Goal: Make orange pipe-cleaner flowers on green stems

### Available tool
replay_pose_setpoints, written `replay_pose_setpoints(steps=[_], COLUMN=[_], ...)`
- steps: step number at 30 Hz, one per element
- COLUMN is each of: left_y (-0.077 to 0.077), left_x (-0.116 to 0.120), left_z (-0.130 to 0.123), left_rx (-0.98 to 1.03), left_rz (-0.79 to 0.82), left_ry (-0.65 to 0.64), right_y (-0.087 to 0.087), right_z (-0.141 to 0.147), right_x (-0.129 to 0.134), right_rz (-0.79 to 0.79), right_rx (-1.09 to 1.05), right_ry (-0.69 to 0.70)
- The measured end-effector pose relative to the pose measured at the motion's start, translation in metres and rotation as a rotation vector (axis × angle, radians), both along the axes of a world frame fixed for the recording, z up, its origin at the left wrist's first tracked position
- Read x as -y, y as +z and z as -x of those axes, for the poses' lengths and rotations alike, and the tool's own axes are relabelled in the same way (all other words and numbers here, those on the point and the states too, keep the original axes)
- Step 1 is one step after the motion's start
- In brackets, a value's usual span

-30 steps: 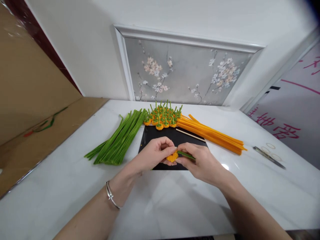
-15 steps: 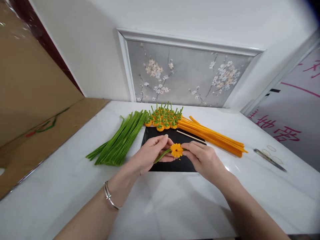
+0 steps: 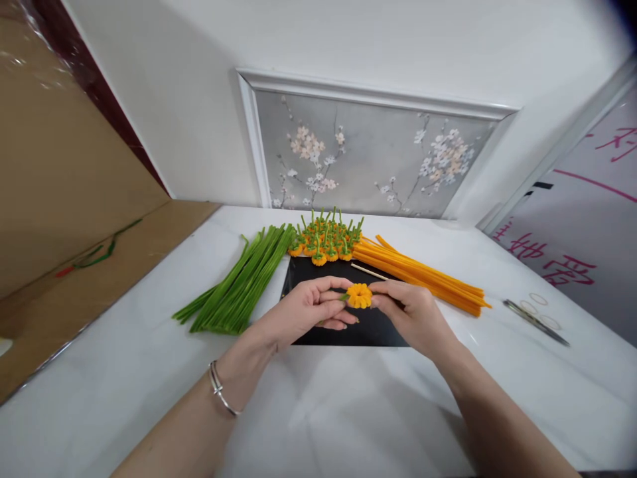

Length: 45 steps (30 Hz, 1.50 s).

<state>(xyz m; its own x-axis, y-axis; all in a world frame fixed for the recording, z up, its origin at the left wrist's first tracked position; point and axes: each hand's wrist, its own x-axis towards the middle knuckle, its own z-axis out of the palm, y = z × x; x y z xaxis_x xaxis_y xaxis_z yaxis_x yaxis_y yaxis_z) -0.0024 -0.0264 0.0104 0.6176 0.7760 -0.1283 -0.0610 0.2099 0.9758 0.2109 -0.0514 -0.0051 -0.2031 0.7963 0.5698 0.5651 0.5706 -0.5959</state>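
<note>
Between my two hands, above a black mat (image 3: 328, 335), is a small orange pipe-cleaner flower (image 3: 359, 296) with a bit of green pipe cleaner at its sides. My left hand (image 3: 318, 304) is closed, thumb and fingers pinching the green piece at the flower's left. From the other side, my right hand (image 3: 405, 305) pinches at the flower's right edge, where a little green shows. Behind the mat stands a cluster of finished orange flowers (image 3: 326, 239), heads down with green stems up.
Left of the mat lies a bundle of green pipe cleaners (image 3: 243, 285); orange pipe cleaners (image 3: 423, 275) lie to the right. A thin pale stick (image 3: 368, 271) rests on the mat. Scissors (image 3: 535, 322) and several clear rings (image 3: 538, 299) are farther right. Cardboard (image 3: 99, 265) borders the left.
The flower has turned and shifted slightly right. The long green piece that hung below my left hand is now mostly hidden, and my left thumb has come down into a pinch.
</note>
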Motion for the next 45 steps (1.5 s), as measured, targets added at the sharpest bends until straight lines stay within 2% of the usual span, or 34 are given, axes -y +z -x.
replay_pose_setpoints(steps=[5,7,13,19,23,25,31,36,41,45], left_y=[-0.004,-0.006,0.0,0.003,-0.001,-0.001,0.006,0.01,0.009,0.007], left_x=[0.006,0.009,0.011,0.01,0.014,0.015,0.014,0.013,0.013,0.011], left_z=[-0.011,-0.016,-0.012,-0.007,-0.01,-0.011,-0.007,-0.007,-0.006,-0.003], left_rx=[0.011,-0.004,-0.121,-0.325,-0.352,-0.345,-0.345,-0.322,-0.275,-0.295], left_rz=[-0.131,-0.193,-0.443,-0.747,-0.883,-0.897,-0.798,-0.793,-0.833,-0.873], left_ry=[0.008,0.035,0.129,0.2,0.285,0.305,0.29,0.212,0.201,0.238], right_y=[0.003,0.002,0.002,0.0,-0.001,0.0,0.009,0.012,0.012,0.013], right_z=[0.005,0.006,0.005,0.006,0.011,0.013,0.011,0.011,0.009,0.005], right_x=[0.003,0.003,0.002,0.003,0.005,0.006,0.008,0.009,0.011,0.011], right_rz=[0.13,0.132,-0.134,-0.165,-0.234,-0.283,-0.36,-0.416,-0.51,-0.477], right_rx=[-0.11,-0.128,-0.037,0.062,0.036,0.014,-0.011,-0.042,0.012,0.069], right_ry=[0.022,0.011,-0.02,0.059,0.053,0.042,-0.04,-0.057,-0.076,-0.099])
